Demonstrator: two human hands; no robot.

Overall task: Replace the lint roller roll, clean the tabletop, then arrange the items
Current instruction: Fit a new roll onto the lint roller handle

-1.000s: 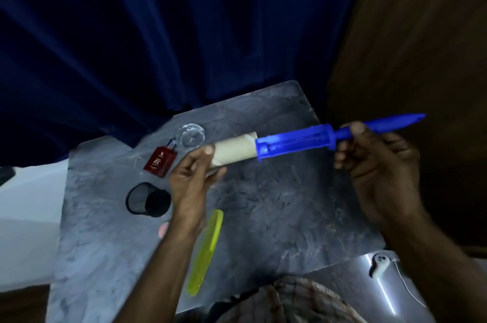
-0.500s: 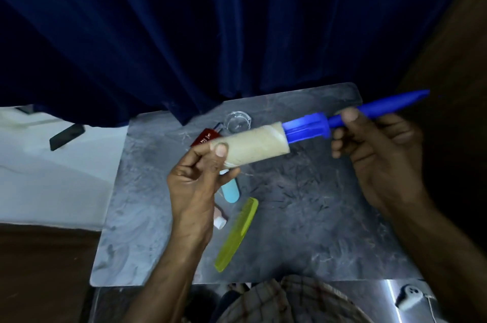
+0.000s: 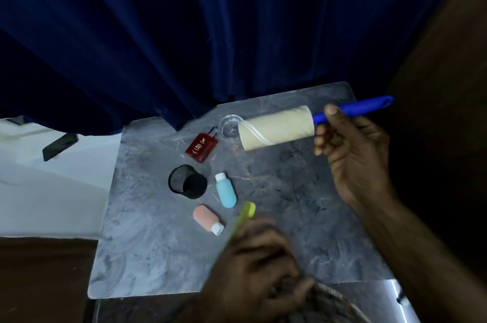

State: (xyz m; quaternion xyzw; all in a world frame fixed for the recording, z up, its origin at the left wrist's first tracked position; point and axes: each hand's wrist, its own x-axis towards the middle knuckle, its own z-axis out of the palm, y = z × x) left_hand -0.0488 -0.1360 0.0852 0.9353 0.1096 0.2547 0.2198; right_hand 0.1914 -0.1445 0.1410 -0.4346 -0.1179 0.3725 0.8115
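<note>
The lint roller [image 3: 313,122], its cream roll fully seated on the blue handle, is held up over the far right part of the grey marbled tabletop [image 3: 303,204], the right hand [image 3: 350,146] wrapped around the handle. The left hand [image 3: 253,270] is low near the front edge, blurred, so I cannot tell its grip. On the slab lie a yellow comb [image 3: 246,213], a blue bottle [image 3: 226,191], a pink bottle [image 3: 207,219], a black mesh cup [image 3: 185,181], a red bottle [image 3: 201,147] and a clear glass dish [image 3: 229,126]. A dark blue curtain [image 3: 184,33] hangs behind.
</note>
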